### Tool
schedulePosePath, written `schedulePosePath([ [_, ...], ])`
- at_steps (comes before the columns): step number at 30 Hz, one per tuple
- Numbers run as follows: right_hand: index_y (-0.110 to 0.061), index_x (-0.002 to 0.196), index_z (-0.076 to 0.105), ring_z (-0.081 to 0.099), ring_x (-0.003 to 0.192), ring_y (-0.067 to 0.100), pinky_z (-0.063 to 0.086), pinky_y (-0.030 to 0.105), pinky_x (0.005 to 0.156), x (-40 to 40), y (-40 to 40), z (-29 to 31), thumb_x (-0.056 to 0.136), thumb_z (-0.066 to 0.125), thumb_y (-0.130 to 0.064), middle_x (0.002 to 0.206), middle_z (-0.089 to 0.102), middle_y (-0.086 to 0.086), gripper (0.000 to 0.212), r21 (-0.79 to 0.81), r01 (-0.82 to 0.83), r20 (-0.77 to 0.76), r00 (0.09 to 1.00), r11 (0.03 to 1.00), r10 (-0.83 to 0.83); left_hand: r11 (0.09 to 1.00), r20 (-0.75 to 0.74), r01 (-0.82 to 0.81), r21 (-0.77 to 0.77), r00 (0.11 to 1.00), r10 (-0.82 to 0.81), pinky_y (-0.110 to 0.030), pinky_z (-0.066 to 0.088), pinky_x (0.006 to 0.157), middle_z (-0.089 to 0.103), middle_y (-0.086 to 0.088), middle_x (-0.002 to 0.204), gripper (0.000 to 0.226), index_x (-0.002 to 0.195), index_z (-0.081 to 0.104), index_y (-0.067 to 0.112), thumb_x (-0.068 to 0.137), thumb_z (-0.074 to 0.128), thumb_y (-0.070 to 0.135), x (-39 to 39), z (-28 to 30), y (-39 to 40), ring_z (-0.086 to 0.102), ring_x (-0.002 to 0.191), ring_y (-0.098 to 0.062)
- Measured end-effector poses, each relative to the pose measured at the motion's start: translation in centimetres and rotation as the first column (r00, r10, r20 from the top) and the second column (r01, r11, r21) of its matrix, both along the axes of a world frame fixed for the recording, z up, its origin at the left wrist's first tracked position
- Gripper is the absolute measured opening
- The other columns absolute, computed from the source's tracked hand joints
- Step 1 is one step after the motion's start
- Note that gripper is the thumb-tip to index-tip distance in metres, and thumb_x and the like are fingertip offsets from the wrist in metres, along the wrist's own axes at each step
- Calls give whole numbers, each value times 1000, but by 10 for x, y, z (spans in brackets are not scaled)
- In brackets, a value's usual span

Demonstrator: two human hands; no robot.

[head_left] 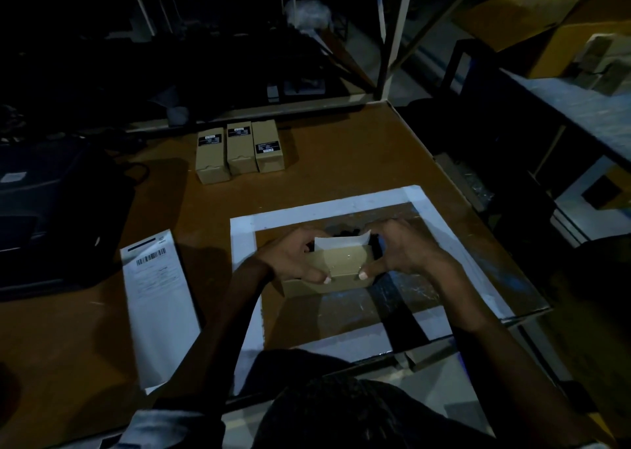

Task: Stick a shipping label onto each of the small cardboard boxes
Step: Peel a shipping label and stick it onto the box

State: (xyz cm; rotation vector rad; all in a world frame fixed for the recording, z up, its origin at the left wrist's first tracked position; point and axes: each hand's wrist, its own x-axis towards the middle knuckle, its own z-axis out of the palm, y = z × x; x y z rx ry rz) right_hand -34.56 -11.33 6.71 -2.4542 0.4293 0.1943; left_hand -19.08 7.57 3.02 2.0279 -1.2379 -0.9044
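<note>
A small cardboard box [341, 267] lies in the middle of the white-bordered mat [341, 206]. Its near side faces me. My left hand [293, 257] grips the box's left end, with the thumb pressed on its top. My right hand [406, 254] grips the right end in the same way. Between the fingers of both hands a white label [341, 242] stands over the far edge of the box top, its right corner curled up. Three more small cardboard boxes [239, 150] stand side by side at the back of the table, each bearing a black label.
A long white sheet with a barcode [158, 308] lies left of the mat on the brown table [341, 148]. A dark bag or machine [51, 209] fills the left side. Metal shelving frames [389, 39] rise behind. The table's right edge drops off near the mat.
</note>
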Motion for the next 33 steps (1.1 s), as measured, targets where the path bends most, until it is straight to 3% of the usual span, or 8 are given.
schedulePosePath([
  [4, -16, 110, 74, 64, 104, 16, 54, 32, 86, -3, -5, -11, 57, 97, -21, 111, 72, -2, 58, 71, 6, 65, 998, 997, -11, 999, 15, 25, -22, 1000, -25, -38, 49, 94, 54, 4, 117, 54, 118, 63, 35, 72, 88, 23, 1, -8, 1, 53, 109, -17],
  [8, -16, 105, 78, 59, 88, 2, 44, 14, 72, -7, -7, -20, 56, 98, -27, 97, 67, -9, 53, 45, -35, 178, 984, 998, 26, 998, 23, 5, -58, 1000, -4, -42, 47, 90, 54, 1, 108, 54, 117, 65, 42, 70, 88, 29, 1, -13, 2, 53, 101, -18],
  [11, -17, 108, 76, 54, 84, -7, 41, 5, 68, -14, -7, -29, 61, 96, -24, 92, 61, -14, 51, -6, -52, 253, 966, 999, 52, 998, 128, 17, -64, 992, -8, -46, 50, 90, 52, 0, 105, 63, 126, 66, 37, 66, 81, 48, 0, -21, 3, 52, 99, -19],
  [15, -12, 115, 74, 54, 92, 7, 37, -1, 78, -22, -5, -48, 66, 93, -16, 98, 57, -10, 53, -49, -39, 340, 939, 998, 53, 998, 344, -4, -66, 939, 26, -43, 45, 93, 49, 10, 115, 62, 128, 62, 34, 71, 70, 55, -9, -31, 14, 44, 108, -11],
  [19, -13, 119, 73, 56, 105, 21, 52, 31, 87, -30, 0, -64, 67, 92, -23, 110, 67, 3, 57, -64, 21, 430, 903, 998, 9, 981, 469, -29, -190, 875, 117, -35, 38, 90, 51, 10, 127, 62, 133, 61, 32, 74, 75, 45, -22, -44, 26, 44, 119, -13],
  [21, -11, 119, 72, 56, 108, 23, 53, 40, 88, -34, 2, -77, 69, 90, -22, 115, 68, 3, 54, -102, 34, 501, 865, 994, 21, 974, 496, -45, -221, 855, 152, -36, 39, 89, 51, 9, 129, 60, 132, 62, 34, 75, 79, 41, -26, -46, 27, 44, 120, -15],
  [27, -7, 101, 76, 53, 119, 28, 50, 48, 94, -42, 10, -107, 80, 74, -39, 128, 68, 3, 39, -170, 182, 642, 766, 969, -32, 957, 466, -38, -287, 867, 175, -36, 36, 92, 49, 9, 132, 40, 117, 69, 34, 78, 74, 42, -30, -46, 29, 45, 122, -16],
  [33, -16, 88, 75, 47, 126, 27, 43, 51, 92, -52, 22, -92, 76, 75, -51, 132, 64, -8, 37, -259, 294, 641, 765, 920, -63, 930, 349, -117, -348, 905, 244, -44, 37, 106, 50, 10, 135, 35, 109, 74, 27, 76, 85, 30, -34, -50, 31, 43, 130, -11],
])
